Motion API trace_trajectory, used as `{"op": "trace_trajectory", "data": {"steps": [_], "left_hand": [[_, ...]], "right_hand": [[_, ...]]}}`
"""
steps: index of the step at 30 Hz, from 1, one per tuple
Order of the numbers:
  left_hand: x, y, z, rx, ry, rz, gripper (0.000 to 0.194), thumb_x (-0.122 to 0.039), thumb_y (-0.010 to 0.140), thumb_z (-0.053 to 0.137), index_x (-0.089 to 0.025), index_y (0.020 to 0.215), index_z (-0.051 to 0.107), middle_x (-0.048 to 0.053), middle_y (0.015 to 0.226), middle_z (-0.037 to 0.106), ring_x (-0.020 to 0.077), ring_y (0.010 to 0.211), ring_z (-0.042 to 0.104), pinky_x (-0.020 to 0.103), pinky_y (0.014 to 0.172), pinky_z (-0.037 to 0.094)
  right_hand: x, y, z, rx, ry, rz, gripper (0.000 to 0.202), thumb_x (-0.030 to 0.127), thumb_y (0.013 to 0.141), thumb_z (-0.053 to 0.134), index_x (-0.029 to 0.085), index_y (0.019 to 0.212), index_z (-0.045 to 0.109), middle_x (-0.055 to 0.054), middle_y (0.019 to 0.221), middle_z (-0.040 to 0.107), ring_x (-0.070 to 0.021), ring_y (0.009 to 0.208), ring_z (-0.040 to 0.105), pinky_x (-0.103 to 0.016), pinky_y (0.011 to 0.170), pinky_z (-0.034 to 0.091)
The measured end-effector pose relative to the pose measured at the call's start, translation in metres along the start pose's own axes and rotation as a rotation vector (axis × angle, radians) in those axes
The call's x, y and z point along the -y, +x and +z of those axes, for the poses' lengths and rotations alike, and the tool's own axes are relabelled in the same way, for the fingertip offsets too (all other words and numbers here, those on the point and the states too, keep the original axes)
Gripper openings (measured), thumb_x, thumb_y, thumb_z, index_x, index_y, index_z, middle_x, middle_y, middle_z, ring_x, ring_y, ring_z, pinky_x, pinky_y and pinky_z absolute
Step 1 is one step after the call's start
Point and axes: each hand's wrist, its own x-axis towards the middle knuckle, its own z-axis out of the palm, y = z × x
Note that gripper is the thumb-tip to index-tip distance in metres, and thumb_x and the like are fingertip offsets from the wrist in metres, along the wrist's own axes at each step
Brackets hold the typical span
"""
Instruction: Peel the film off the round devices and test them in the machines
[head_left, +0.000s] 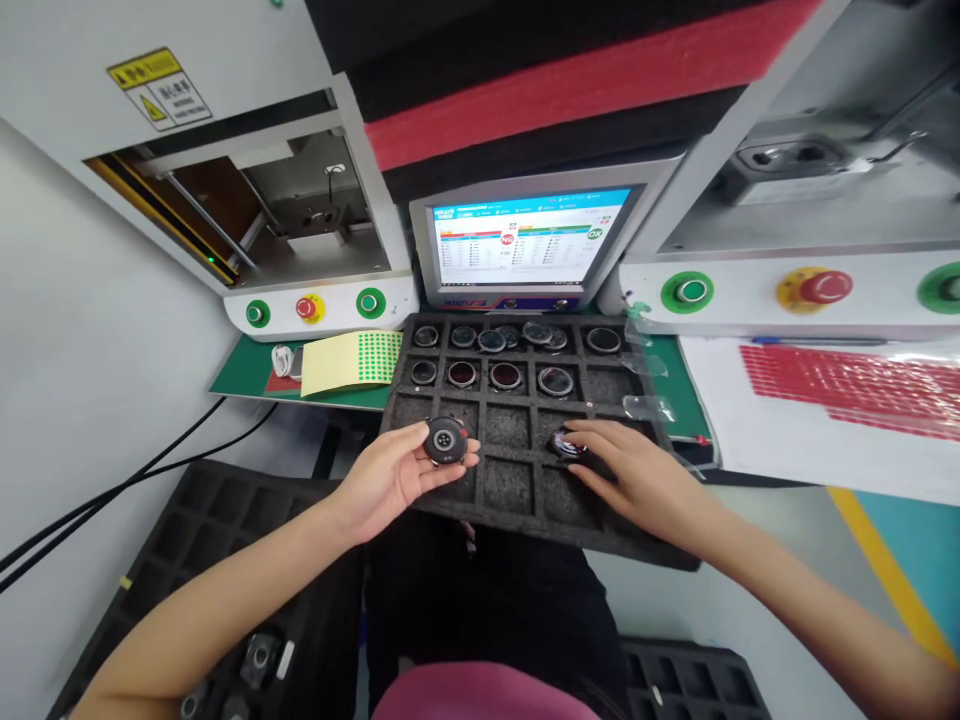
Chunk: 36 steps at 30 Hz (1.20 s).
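My left hand (pixel 409 465) is closed round a round watch case (pixel 447 441), its black back with a sensor ring turned up and a red spot at its edge. This hand hovers over the front left of a black foam tray (pixel 506 425). On the tray's right side, my right hand (pixel 630 470) has its fingers and thumb on a second watch case (pixel 568 443), partly hidden under the fingers, at a compartment. Behind both hands, several round watch cases (pixel 505 376) lie face up in the two back rows, some of them heaped together.
Behind the tray stands a monitor (pixel 529 240) between two machines with green buttons (pixel 371 302) and red stop buttons (pixel 827 287). Left lies a yellow sticker sheet (pixel 349 362); right, red label strips (pixel 847 385). More foam trays (pixel 202 530) sit lower left and below right.
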Motion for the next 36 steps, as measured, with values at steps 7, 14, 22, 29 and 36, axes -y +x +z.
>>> {"op": "trace_trajectory", "data": {"steps": [7, 14, 22, 29, 36], "left_hand": [[0.026, -0.024, 0.029, -0.057, 0.251, 0.406, 0.023, -0.037, 0.085, 0.075, -0.020, 0.100, 0.075, 0.004, 0.093, 0.077, 0.0214, 0.088, 0.076, 0.031, 0.078, 0.064], [0.025, -0.033, 0.035, -0.107, 0.669, 0.756, 0.013, -0.029, 0.088, 0.071, -0.020, 0.094, 0.078, 0.005, 0.088, 0.079, 0.0170, 0.078, 0.074, 0.023, 0.071, 0.062], [0.019, -0.034, 0.034, -0.028, 0.874, 0.932, 0.012, -0.023, 0.088, 0.070, -0.020, 0.097, 0.079, 0.005, 0.081, 0.077, 0.0137, 0.071, 0.071, 0.018, 0.063, 0.057], [0.016, -0.032, 0.029, 0.017, 0.919, 0.924, 0.015, -0.025, 0.089, 0.069, -0.022, 0.100, 0.079, 0.004, 0.080, 0.077, 0.0142, 0.069, 0.070, 0.021, 0.063, 0.056], [0.019, -0.026, 0.026, -0.010, 0.930, 0.956, 0.016, -0.017, 0.087, 0.069, -0.022, 0.100, 0.077, 0.002, 0.081, 0.076, 0.0126, 0.070, 0.069, 0.018, 0.064, 0.055]], "right_hand": [[0.098, 0.025, -0.022, -0.299, 0.559, 0.180, 0.015, 0.020, 0.092, 0.062, 0.024, 0.102, 0.072, -0.003, 0.095, 0.079, -0.0198, 0.085, 0.076, -0.031, 0.077, 0.065], [0.131, 0.026, -0.019, -0.531, 0.758, 0.194, 0.021, 0.007, 0.081, 0.072, 0.026, 0.087, 0.077, -0.002, 0.083, 0.079, -0.0198, 0.074, 0.076, -0.029, 0.069, 0.065], [0.125, 0.026, -0.029, -0.434, 0.865, 0.243, 0.014, 0.010, 0.080, 0.075, 0.024, 0.080, 0.073, -0.002, 0.080, 0.077, -0.0169, 0.072, 0.074, -0.026, 0.069, 0.061], [0.114, 0.032, -0.029, -0.329, 1.018, 0.295, 0.006, 0.021, 0.078, 0.080, 0.023, 0.077, 0.075, -0.002, 0.075, 0.076, -0.0166, 0.066, 0.071, -0.026, 0.062, 0.060], [0.118, 0.028, -0.018, -0.514, 0.858, 0.182, 0.023, 0.002, 0.077, 0.076, 0.025, 0.082, 0.077, -0.001, 0.083, 0.079, -0.0170, 0.069, 0.074, -0.028, 0.064, 0.059]]}}
